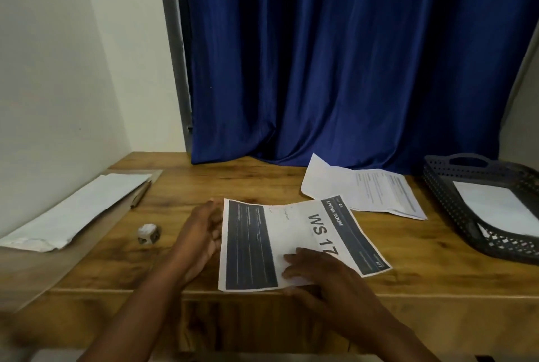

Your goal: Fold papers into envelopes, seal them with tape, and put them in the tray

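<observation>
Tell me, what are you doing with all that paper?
A person is starting to fold a printed sheet on a wooden table. The right hand presses flat on the sheet's near edge, and the left hand rests at its left edge. More papers lie behind it, and another pile of paper sits to the left. A small roll of tape waits nearby. The dark tray on the right already has something white inside.

I've got a printed sheet (294, 242) lying flat near the front edge, big "WS 17" and "LIVING ROOM" on it with dark bands. Another printed paper (367, 189) sits behind it, one corner curled up. The dark lattice tray (455, 210) on the right holds a white folded piece (493, 204).
</observation>
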`<state>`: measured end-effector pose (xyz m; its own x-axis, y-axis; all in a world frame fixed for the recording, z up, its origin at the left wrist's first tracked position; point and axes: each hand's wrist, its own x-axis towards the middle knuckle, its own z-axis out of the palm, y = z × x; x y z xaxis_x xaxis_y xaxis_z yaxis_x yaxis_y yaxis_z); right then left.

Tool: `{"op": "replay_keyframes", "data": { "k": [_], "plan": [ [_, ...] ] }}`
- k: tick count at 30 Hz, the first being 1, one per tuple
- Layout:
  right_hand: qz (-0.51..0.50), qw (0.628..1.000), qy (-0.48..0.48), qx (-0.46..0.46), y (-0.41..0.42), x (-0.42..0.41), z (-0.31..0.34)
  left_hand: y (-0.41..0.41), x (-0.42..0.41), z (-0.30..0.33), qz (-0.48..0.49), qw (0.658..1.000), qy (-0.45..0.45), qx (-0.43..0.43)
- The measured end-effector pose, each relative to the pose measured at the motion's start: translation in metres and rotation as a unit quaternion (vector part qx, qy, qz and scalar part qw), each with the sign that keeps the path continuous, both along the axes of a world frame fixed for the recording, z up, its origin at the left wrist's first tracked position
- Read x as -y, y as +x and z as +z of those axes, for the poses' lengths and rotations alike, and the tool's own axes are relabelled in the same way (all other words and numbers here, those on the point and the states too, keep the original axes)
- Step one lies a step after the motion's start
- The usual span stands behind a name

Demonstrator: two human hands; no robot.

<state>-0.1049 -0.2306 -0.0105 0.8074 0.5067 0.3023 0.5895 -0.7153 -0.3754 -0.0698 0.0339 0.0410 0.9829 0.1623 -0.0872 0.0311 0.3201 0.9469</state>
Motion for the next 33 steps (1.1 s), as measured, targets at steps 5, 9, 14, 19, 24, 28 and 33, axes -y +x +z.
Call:
{"op": "replay_keyframes", "data": {
  "k": [5,9,14,19,24,28,33],
  "plan": [
    [0.031,0.998,0.039,-0.044,0.003,-0.028,0.009,-0.006,-0.022,-0.007,0.049,0.989,0.135,-0.020],
    [-0.033,0.995,0.090,0.001,0.015,-0.038,0.023,-0.007,-0.021,-0.008,0.080,0.840,0.530,0.085],
    [-0.108,0.994,0.029,0.007,0.045,-0.058,0.039,0.005,0.020,-0.015,-0.058,0.659,0.735,0.150],
    [-0.063,0.994,-0.067,-0.051,0.060,-0.076,0.024,0.009,0.033,-0.045,-0.153,0.597,0.781,0.101],
    [-0.080,0.987,-0.119,-0.077,0.078,-0.048,0.011,0.011,0.033,-0.050,-0.125,0.599,0.785,0.099],
    [-0.175,0.966,-0.153,-0.109,0.094,-0.016,0.015,0.009,0.035,-0.047,-0.128,0.596,0.788,0.084],
    [-0.206,0.966,-0.136,-0.073,0.092,-0.030,0.025,0.012,0.037,-0.051,-0.122,0.598,0.787,0.088]
  ]
}}
